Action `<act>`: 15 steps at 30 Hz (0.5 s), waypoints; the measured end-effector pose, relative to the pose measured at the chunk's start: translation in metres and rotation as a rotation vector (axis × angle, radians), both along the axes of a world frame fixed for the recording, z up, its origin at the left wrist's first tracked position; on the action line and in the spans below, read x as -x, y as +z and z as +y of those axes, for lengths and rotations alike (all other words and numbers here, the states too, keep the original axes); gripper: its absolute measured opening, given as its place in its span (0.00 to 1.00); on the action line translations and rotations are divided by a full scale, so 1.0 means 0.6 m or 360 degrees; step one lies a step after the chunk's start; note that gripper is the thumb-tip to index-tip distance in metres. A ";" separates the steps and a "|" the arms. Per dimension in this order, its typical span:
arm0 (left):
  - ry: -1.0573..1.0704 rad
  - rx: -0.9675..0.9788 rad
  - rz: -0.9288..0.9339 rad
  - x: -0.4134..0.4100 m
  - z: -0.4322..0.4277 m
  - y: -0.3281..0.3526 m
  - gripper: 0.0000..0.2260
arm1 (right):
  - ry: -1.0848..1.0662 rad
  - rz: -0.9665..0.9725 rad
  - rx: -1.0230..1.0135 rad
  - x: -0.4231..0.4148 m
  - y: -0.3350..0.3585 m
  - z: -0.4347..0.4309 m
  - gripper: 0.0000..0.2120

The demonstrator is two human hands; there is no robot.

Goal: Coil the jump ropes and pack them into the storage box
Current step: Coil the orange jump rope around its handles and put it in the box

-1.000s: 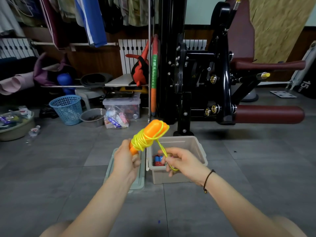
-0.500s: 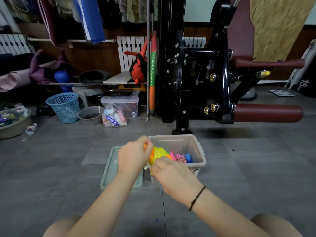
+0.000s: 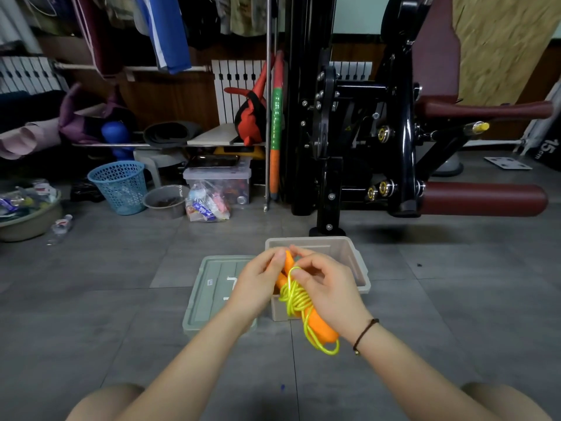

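Observation:
A jump rope (image 3: pixel 299 302) with orange handles and a neon yellow cord wound around them is held in front of the beige storage box (image 3: pixel 349 256) on the floor. My left hand (image 3: pixel 258 284) grips the upper ends of the handles. My right hand (image 3: pixel 326 290) curls around the bundle, pinching a loop of the yellow cord near the top. The lower handle end and a cord loop hang below my right wrist. My hands hide the inside of the box.
The box's grey-green lid (image 3: pixel 212 296) lies on the floor just left of the box. A black weight machine (image 3: pixel 349 141) with maroon pads stands behind it. A blue basket (image 3: pixel 120 186), a clear bin (image 3: pixel 218 180), bowls and a bottle sit at the far left.
The coiled rope went from raised above the box down to the box rim, and now sits lifted toward me, handles pointing down, both hands still on it.

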State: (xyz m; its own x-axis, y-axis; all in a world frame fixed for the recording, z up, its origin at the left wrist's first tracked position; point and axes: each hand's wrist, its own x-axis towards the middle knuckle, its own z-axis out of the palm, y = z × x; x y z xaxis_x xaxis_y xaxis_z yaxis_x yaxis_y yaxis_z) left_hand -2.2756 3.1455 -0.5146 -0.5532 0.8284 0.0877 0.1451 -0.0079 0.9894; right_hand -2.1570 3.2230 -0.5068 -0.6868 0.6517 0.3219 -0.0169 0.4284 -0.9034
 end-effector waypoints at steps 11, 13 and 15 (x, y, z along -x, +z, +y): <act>-0.0176 0.0007 0.0183 0.006 -0.026 0.032 0.17 | -0.0336 -0.0184 -0.0256 0.010 0.025 -0.001 0.01; 0.0082 0.0108 0.0543 -0.002 -0.022 0.036 0.17 | -0.0385 -0.0181 -0.0306 0.019 0.024 -0.006 0.02; 0.0189 0.0134 0.0700 -0.006 -0.020 0.044 0.20 | -0.0425 -0.0160 -0.0375 0.025 0.028 -0.008 0.05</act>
